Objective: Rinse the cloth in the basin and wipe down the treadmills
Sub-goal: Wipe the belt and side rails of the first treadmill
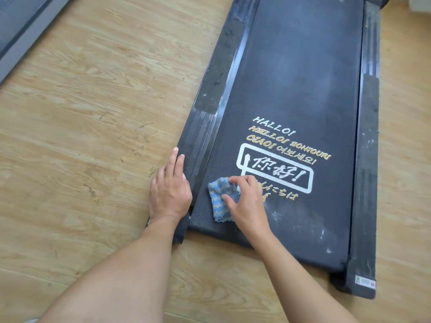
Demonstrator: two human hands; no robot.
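The right hand (pixel 247 201) presses the cloth (pixel 218 198) at the belt's (pixel 298 89) near corner, left hand (pixel 170 192) flat on the rail (pixel 198 134); most dusty belt looks unwiped.

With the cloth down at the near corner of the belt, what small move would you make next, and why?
Probably sweep the cloth under the right hand rightward along the treadmill belt: whitish dust smears show near the near right edge, and the left hand already braces on the left side rail.
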